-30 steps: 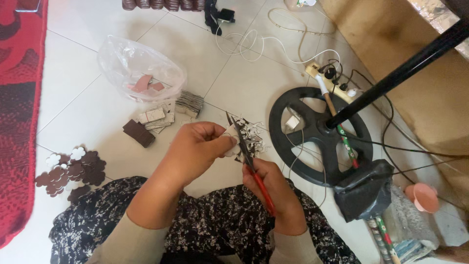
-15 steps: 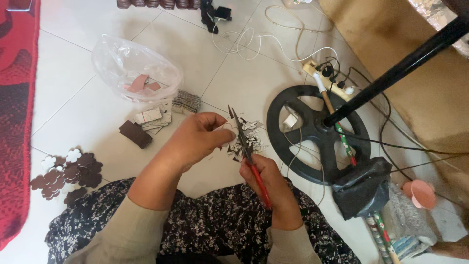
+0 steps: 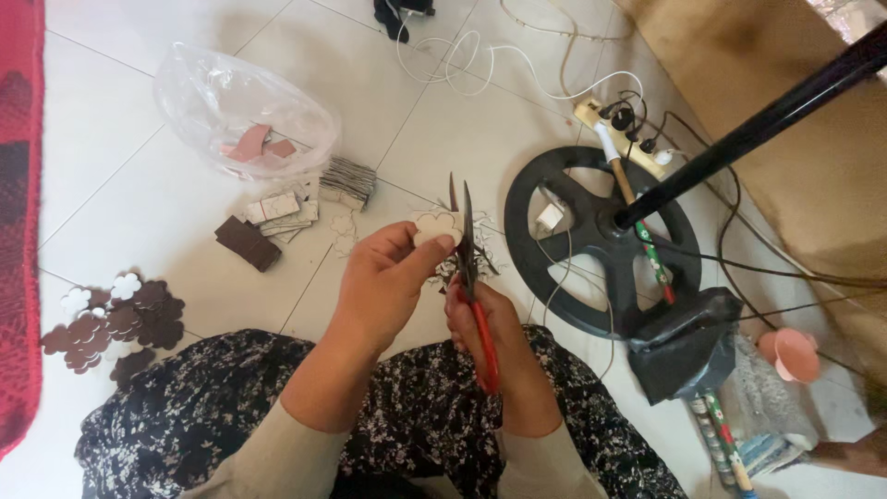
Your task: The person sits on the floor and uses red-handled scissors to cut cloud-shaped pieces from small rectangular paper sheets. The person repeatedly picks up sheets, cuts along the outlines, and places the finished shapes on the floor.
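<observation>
My left hand (image 3: 388, 282) pinches a small white flower-shaped cutout (image 3: 436, 225) between thumb and fingers. My right hand (image 3: 490, 323) grips red-handled scissors (image 3: 468, 268), whose blades point up and away right beside the cutout's edge. Both hands hover over my lap, above the white tiled floor. Small paper scraps (image 3: 462, 263) lie on the floor beneath the blades.
A clear plastic bag (image 3: 240, 111) with pinkish pieces lies far left. Brown and white card pieces (image 3: 268, 222) sit below it; flower cutouts (image 3: 111, 319) lie at left. A black round stand base (image 3: 601, 240) with pole, a power strip (image 3: 624, 129) and cables are right.
The left hand has turned the white cutout up and closer to the scissor blades. The view has shifted slightly; the scissors stay upright in the right hand.
</observation>
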`<state>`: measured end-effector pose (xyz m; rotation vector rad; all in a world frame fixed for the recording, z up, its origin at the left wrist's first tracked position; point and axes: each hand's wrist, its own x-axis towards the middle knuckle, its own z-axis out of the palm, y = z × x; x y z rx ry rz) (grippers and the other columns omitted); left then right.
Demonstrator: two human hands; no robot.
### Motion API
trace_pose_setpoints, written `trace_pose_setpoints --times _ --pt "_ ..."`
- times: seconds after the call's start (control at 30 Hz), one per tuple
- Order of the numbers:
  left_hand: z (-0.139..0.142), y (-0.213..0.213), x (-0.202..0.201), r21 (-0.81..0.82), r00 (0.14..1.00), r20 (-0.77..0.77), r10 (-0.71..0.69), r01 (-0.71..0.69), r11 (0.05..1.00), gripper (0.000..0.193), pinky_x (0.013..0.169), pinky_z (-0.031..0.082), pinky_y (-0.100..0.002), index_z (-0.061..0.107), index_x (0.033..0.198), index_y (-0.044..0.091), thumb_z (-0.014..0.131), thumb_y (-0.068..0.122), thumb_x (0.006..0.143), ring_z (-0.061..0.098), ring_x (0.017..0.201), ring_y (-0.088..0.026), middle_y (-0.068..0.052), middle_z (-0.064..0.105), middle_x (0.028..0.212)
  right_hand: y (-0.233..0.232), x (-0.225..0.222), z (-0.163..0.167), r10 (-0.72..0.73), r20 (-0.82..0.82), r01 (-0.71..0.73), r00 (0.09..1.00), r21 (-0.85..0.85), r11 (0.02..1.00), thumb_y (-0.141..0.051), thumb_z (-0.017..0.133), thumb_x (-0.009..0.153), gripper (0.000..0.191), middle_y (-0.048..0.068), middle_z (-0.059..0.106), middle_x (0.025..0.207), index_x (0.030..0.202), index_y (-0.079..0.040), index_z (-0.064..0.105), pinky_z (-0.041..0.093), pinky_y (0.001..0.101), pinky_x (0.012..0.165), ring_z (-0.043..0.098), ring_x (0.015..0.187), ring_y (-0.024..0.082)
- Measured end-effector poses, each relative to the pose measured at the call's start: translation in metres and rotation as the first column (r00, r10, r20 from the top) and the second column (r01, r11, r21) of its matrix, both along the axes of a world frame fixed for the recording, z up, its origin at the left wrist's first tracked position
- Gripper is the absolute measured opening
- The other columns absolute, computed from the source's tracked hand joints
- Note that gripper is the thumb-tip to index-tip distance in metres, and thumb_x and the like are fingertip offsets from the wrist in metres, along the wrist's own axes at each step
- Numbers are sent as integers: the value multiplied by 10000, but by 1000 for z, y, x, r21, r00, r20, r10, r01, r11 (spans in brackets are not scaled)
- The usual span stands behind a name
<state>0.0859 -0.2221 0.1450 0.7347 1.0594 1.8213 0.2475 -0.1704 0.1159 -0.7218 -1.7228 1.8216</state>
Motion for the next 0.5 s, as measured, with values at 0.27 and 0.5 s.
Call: trace_pose_setpoints --times 0.27,0.5 --pt "2 -5 6 -23 998 -36 59 -59 998 137 600 446 -191 728 919 -8 707 125 945 571 679 -13 27 698 791 2 2 -3 72 0 -72 997 65 995 -484 623 992 471 -24 519 837 1124 -39 542 417 228 611 473 687 70" --pt "2 -10 10 -39 993 -80 87 -90 995 157 566 430 -203 721 902 -17 713 132 952 557 651 -19 16 688 768 -2 0 -9 33 -58 -29 998 66 997 -537 620 966 574 -18 542 894 1228 -34 526 425 240 591 491 694 78"
